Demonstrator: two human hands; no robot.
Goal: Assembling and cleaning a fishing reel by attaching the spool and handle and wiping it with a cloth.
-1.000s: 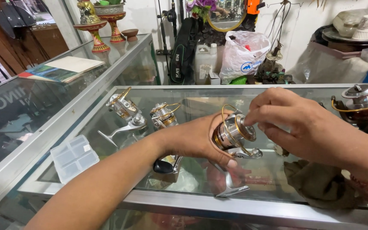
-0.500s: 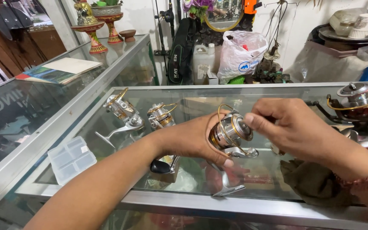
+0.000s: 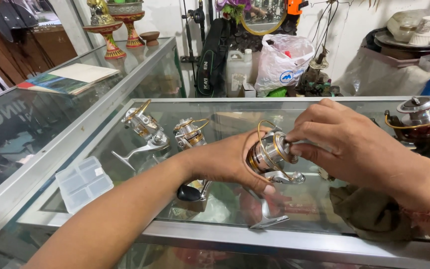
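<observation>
The glass counter point(image 3: 324, 112) with its metal rim fills the frame; bare glass lies open at lower centre. The left hand point(image 3: 230, 159) wraps closed around a silver and gold fishing reel point(image 3: 269, 154) at mid-frame, above the glass. The right hand point(image 3: 349, 144) pinches the reel's front. Two more reels point(image 3: 145, 127) rest left, beside a clear plastic box point(image 3: 83, 182)

The left hand point(image 3: 230, 162) covers the back of the silver-and-gold fishing reel point(image 3: 269, 154). The right hand point(image 3: 354, 144) hides its front, and that forearm runs off the lower right edge.
</observation>
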